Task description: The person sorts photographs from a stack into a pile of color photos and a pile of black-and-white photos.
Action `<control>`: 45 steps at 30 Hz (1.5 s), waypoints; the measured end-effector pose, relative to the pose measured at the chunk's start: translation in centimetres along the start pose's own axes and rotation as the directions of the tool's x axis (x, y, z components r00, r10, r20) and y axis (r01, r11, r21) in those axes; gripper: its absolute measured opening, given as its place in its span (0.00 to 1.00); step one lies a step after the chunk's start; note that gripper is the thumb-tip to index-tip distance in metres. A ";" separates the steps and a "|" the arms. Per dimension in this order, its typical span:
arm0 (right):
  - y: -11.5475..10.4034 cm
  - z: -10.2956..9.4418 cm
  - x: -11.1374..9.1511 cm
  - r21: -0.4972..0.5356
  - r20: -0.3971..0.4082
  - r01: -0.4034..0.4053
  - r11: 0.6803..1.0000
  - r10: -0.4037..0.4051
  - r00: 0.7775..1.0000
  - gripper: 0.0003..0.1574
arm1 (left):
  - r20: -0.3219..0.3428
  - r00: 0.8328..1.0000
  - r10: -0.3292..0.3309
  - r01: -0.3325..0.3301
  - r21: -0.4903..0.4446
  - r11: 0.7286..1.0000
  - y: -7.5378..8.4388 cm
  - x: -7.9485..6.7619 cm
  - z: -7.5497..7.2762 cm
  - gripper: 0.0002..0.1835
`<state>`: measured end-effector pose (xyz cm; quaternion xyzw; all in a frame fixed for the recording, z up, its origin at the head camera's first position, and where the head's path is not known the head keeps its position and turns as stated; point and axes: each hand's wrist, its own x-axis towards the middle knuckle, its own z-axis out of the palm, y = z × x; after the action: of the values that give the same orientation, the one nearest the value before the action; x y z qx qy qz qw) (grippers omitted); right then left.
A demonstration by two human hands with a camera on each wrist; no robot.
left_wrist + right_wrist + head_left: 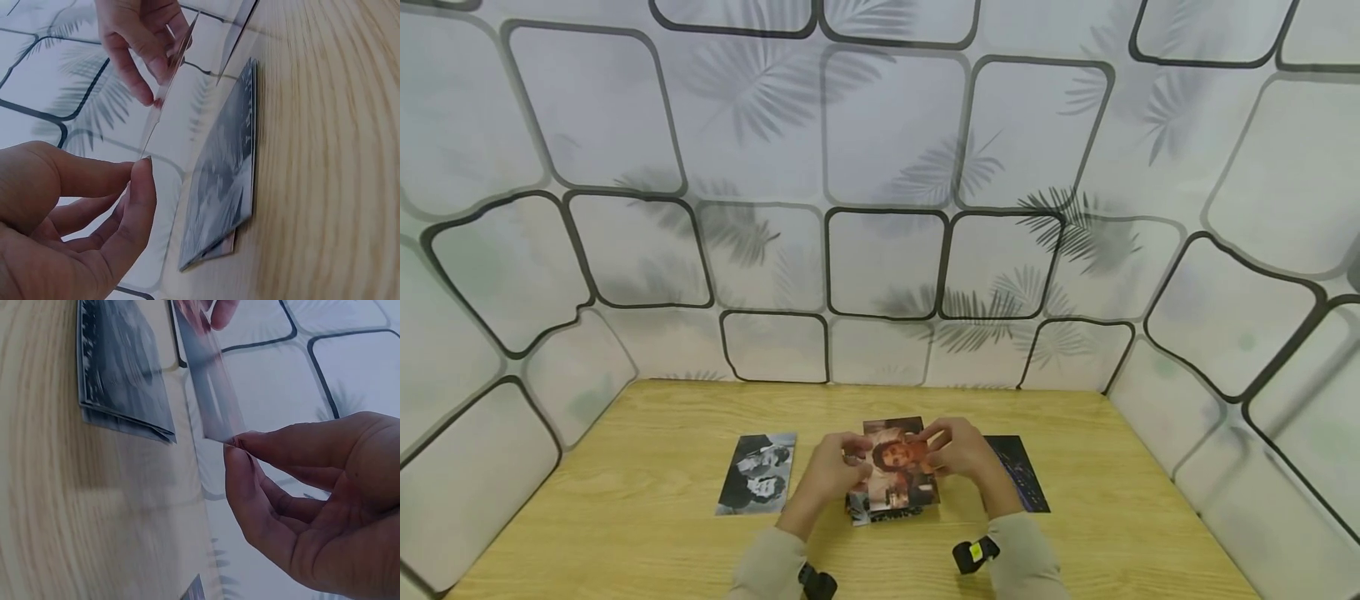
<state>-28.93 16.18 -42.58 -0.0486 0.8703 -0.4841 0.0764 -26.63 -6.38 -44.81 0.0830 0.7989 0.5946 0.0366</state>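
Note:
A reddish-brown photo card [901, 479] showing a dark-haired person is held up above the table between both hands. My left hand [835, 467] pinches its left edge between thumb and finger. Its right edge is pinched by my right hand [961, 450]; the right wrist view shows that thumb and fingertip [236, 450] meeting at the card [212, 387]. Beneath it lies a small stack of cards [222, 169], a black-and-white photo on top, slightly misaligned. In the head view most of this stack [887, 517] is hidden behind the held card.
To the left on the wooden table [655, 467] lies a black-and-white photo card [758, 475] with two people. A dark card with purplish specks [1024, 477] lies on the right, partly covered by my right forearm. Patterned fabric [887, 267] surrounds the table's back and sides.

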 end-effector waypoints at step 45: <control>4.9 -9.6 -2.0 -0.175 -0.099 -0.097 0.980 0.080 0.992 0.20 | 0.058 0.988 0.143 -0.150 0.139 0.979 3.2 3.3 11.1 0.17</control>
<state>-28.77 27.12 -41.57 0.0057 0.9142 -0.4017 0.0533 -27.86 5.60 -44.82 0.1582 0.8301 0.5346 0.0055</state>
